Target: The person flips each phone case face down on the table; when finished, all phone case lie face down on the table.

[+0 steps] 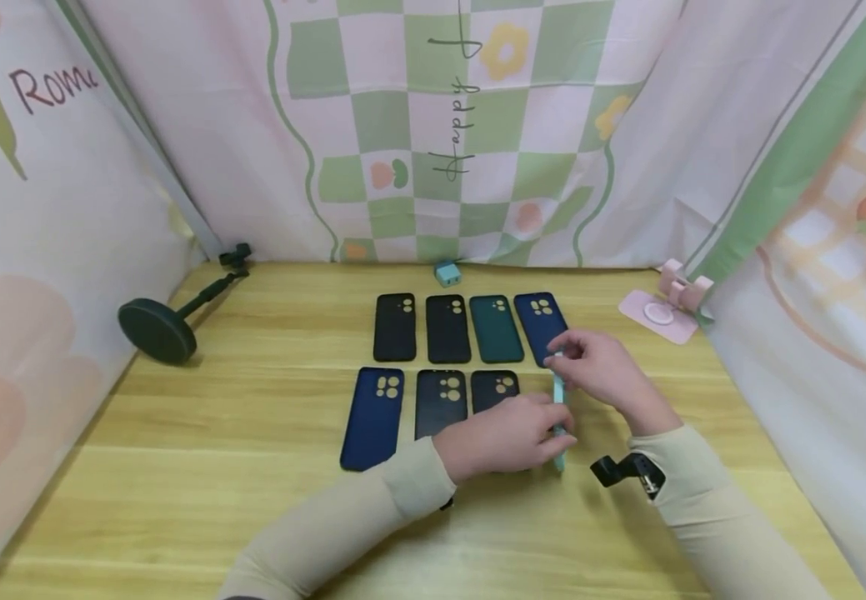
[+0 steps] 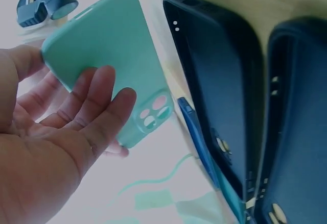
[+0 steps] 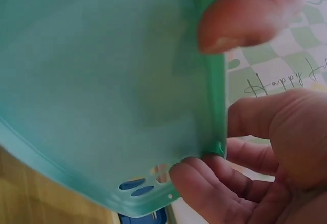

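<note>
A mint green phone case [image 1: 558,398] stands on its long edge, raised between both hands at the right of the rows of cases. My left hand [image 1: 511,435] grips its near end; in the left wrist view, the fingers lie against the back of the case [image 2: 110,40]. At the far end, by the camera holes, my right hand [image 1: 599,367] pinches the rim. The right wrist view looks into the hollow inside of the case [image 3: 102,81]. A navy case [image 1: 538,312] lies just beyond the right hand. Partly under the left arm is a dark case [image 1: 494,387].
Beyond lie two black cases [image 1: 395,329] and a dark green case [image 1: 498,331]. Nearer are a blue case [image 1: 372,421] and another dark case [image 1: 440,408]. A small blue charger block [image 1: 448,273] sits at the back, a black round-based stand [image 1: 158,331] left, a pink stand [image 1: 661,315] right.
</note>
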The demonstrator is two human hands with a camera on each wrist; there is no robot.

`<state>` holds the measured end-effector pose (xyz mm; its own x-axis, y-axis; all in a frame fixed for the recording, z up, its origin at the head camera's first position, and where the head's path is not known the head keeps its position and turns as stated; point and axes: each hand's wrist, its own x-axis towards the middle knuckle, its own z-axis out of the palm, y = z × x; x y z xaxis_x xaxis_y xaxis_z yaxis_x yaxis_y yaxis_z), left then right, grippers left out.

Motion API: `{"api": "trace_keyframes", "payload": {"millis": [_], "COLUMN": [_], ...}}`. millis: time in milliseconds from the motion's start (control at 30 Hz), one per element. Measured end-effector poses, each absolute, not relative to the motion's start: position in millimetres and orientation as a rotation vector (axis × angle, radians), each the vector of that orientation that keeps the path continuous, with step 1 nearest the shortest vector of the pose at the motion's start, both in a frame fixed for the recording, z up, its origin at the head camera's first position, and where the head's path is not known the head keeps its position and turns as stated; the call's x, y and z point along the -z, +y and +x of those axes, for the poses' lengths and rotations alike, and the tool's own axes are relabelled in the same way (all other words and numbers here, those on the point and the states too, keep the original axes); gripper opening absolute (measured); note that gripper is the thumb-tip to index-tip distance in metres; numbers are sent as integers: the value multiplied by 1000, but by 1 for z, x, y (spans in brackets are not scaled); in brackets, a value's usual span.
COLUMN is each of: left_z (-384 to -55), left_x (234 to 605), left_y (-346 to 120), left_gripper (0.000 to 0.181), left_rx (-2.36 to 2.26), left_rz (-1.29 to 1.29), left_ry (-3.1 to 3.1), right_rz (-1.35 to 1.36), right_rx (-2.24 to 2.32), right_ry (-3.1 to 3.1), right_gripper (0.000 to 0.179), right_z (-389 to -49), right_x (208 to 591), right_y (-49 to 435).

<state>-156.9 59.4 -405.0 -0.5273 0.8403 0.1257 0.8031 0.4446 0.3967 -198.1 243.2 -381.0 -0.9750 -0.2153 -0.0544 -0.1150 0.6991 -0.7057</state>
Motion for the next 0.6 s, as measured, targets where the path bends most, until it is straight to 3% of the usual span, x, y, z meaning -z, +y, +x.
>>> {"api": "trace_keyframes", "payload": {"millis": [267, 600], "left_z": [-155, -170], "left_x": [404, 414], "left_y": [60, 55], "left_gripper": [36, 14], "left_rx": [-700, -1155], "left_rz": [1446, 995], "left_ry": [2538, 2410], "right_rz": [-243, -121], "right_rx": [1111, 1402], "right_ry": [2859, 2762], "right_gripper": [26, 27], "right_z": [-196, -189], "right_x": [379, 362], "right_y": [246, 262]}}
